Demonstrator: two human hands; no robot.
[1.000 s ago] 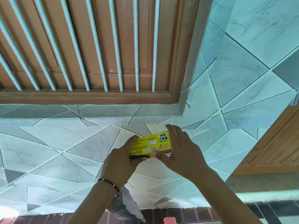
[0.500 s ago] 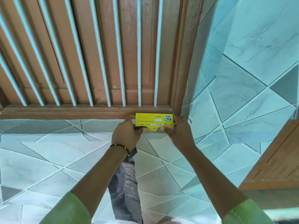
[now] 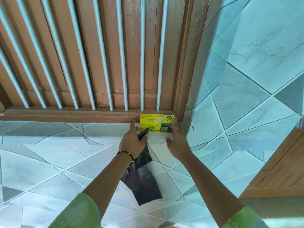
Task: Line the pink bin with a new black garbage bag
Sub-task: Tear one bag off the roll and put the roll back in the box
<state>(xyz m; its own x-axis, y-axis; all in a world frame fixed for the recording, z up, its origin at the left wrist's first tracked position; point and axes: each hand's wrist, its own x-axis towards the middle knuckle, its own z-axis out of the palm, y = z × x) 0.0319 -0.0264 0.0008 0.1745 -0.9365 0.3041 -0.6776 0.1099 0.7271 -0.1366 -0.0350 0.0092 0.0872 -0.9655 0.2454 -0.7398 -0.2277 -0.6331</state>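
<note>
A yellow garbage-bag box (image 3: 156,123) stands on the tiled ledge (image 3: 105,129) under the window, tucked into the right corner of the frame. My left hand (image 3: 132,142) is just left of the box, fingers closed on a folded black garbage bag (image 3: 142,176) that hangs down below my wrist. My right hand (image 3: 176,140) is open at the box's right end, fingers spread, touching or nearly touching it. The pink bin is out of view.
A wooden window frame (image 3: 65,115) with pale blue vertical bars (image 3: 121,55) fills the upper view. Marbled wall tiles (image 3: 246,79) cover the wall below and to the right. A wooden door or cabinet edge (image 3: 283,162) juts in at the right.
Both hands lifted the yellow box up to the ledge and set it in the window corner. My right hand has released it. The black bag now hangs unfolded from my left hand.
</note>
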